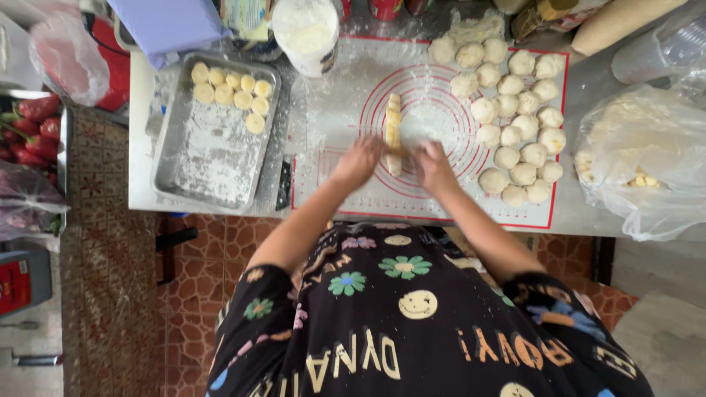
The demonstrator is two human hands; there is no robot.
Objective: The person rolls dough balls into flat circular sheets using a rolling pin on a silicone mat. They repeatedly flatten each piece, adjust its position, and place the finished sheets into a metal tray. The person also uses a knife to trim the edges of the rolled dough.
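A long, pale yellow dough roll [393,123] lies lengthwise on a floured silicone baking mat [323,132] with red circles. My left hand [357,162] and my right hand [434,166] meet at the roll's near end, fingers closed around it from either side. Both hands are blurred. The near tip of the roll is partly hidden between my fingers.
Several white dough balls [515,110] crowd the mat's right side. A floured metal tray [213,147] on the left holds several yellow rounds [232,88]. A flour tub [305,33] stands behind, a plastic bag of dough [647,162] at the right, and a dark tool [284,185] by the mat's left edge.
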